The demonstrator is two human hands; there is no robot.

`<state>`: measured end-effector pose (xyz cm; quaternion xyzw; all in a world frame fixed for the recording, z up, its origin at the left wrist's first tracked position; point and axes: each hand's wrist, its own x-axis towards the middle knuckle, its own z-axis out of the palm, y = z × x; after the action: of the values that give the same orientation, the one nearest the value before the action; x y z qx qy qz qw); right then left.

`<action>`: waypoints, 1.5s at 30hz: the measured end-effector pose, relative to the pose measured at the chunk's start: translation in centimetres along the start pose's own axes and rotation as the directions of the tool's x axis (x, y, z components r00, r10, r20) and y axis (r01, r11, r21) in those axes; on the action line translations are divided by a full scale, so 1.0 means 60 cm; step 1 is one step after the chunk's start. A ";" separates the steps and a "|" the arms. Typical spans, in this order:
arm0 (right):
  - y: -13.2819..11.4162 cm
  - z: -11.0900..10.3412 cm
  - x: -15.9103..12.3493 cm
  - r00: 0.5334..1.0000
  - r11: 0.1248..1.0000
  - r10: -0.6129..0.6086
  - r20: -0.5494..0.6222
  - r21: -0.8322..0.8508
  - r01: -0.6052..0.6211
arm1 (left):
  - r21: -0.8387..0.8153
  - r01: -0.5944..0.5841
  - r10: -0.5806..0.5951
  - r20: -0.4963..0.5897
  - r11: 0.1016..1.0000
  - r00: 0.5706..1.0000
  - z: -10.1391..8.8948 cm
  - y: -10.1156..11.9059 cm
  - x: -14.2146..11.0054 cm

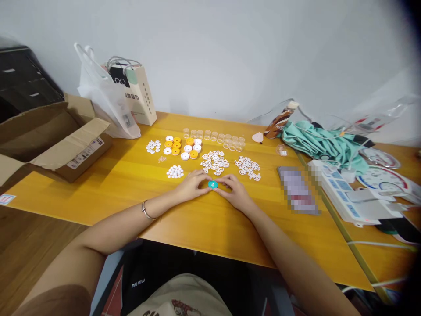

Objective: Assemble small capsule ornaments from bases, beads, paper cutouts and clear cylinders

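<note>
Left hand (192, 185) and right hand (237, 195) clamped teal disc (213, 184) at opposite edges; uneven pressure could have flicked it into white openwork pieces (215, 163).

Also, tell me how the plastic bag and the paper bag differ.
The plastic bag is whitish and translucent; the paper bag is opaque, with printed lettering and a glasses picture. The plastic bag is creased and soft-sided, while the paper bag stands boxy, with flatter sides. Both have handles at the top.
</note>
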<state>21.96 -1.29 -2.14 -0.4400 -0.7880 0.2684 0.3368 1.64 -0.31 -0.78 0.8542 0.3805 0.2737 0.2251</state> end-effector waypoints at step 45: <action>-0.001 0.010 -0.002 0.999 0.997 -0.049 0.005 -0.058 0.049 | 0.516 0.482 -0.504 -0.110 0.708 0.857 -0.223 -0.155 -0.052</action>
<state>21.53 -1.46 -2.49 -0.4295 -0.8067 0.2377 0.3289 -13.54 5.31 2.84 0.7545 0.6500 0.0720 0.0547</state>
